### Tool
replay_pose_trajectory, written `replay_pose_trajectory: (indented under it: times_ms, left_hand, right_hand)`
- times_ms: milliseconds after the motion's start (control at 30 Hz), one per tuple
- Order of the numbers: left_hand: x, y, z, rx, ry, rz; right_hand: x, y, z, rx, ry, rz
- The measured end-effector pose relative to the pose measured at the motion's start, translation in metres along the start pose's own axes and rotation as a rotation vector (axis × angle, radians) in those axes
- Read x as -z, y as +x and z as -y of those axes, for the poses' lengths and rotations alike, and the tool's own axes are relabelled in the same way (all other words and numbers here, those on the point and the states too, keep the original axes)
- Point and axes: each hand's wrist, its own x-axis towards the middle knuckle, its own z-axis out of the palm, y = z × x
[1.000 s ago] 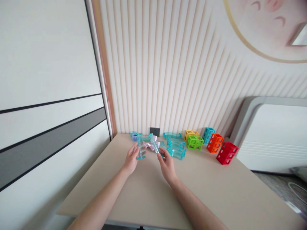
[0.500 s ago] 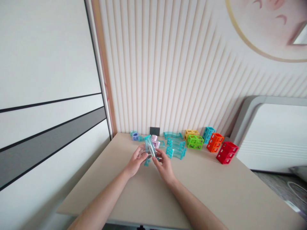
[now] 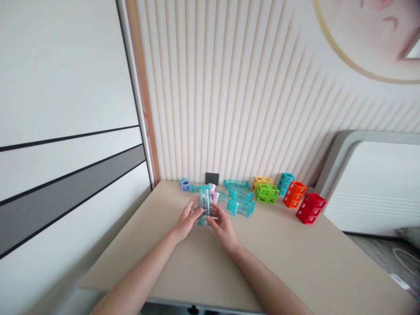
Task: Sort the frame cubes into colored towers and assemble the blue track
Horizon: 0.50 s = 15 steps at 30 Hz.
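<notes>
A clear teal plastic track piece (image 3: 205,201) with notched ends stands upright between my two hands above the table. My left hand (image 3: 189,217) holds it from the left, thumb on the near face. My right hand (image 3: 223,224) grips from the right, its thumb and fingers near the lower half. Two such pieces seem to be laid together here, but the overlap of clear plastic makes this hard to tell. Pink-lilac blocks (image 3: 214,197) lie just behind the hands. To the right, more clear teal track pieces (image 3: 242,207) rest on the table.
Green (image 3: 267,194), yellow (image 3: 259,180), blue (image 3: 285,183), orange (image 3: 294,194) and red (image 3: 311,208) frame blocks stand along the table's right back. A purple block (image 3: 185,186) sits at the back left. Behind the table (image 3: 262,258) is a ribbed wall with a black socket (image 3: 211,178).
The teal piece by my right hand has swung from a slant to upright, closing against the piece in my left hand. My hands have hardly moved.
</notes>
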Motion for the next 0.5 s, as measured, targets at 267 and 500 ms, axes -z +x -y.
replay_pose_trajectory:
  times_ms: [267, 500]
  left_hand:
    - [-0.0001, 0.0014, 0.0027, -0.028, 0.029, 0.007]
    - [0.0014, 0.0013, 0.0034, -0.043, 0.043, 0.008]
  right_hand:
    - [0.0005, -0.0003, 0.0016, -0.008, -0.061, -0.009]
    - [0.001, -0.0007, -0.0007, -0.008, -0.047, -0.015]
